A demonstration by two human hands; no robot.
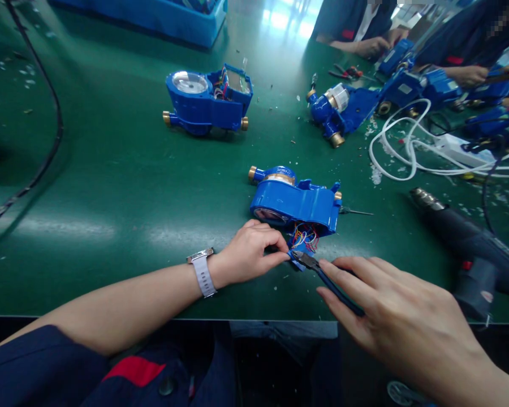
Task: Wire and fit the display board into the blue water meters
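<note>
A blue water meter [297, 200] with brass ends lies on its side on the green table, its open housing facing me. Thin coloured wires [306, 234] spill from it to a small blue piece [299, 263]. Thumb and fingers of my left hand [254, 251] are pinched at the left edge of that piece; exactly what sits between the fingertips is partly hidden. My right hand [390, 305] is closed around dark-handled cutting pliers [322, 274]. The jaws of the pliers touch or nearly touch the blue piece, close to my left fingertips.
Farther back stand another blue meter [210, 102] and an opened one [328, 110]. A heat gun [462, 243] lies at right, below a white cable [401, 169]. A blue crate [173, 22] sits at the back. Two co-workers' hands [373, 46] handle meters at upper right.
</note>
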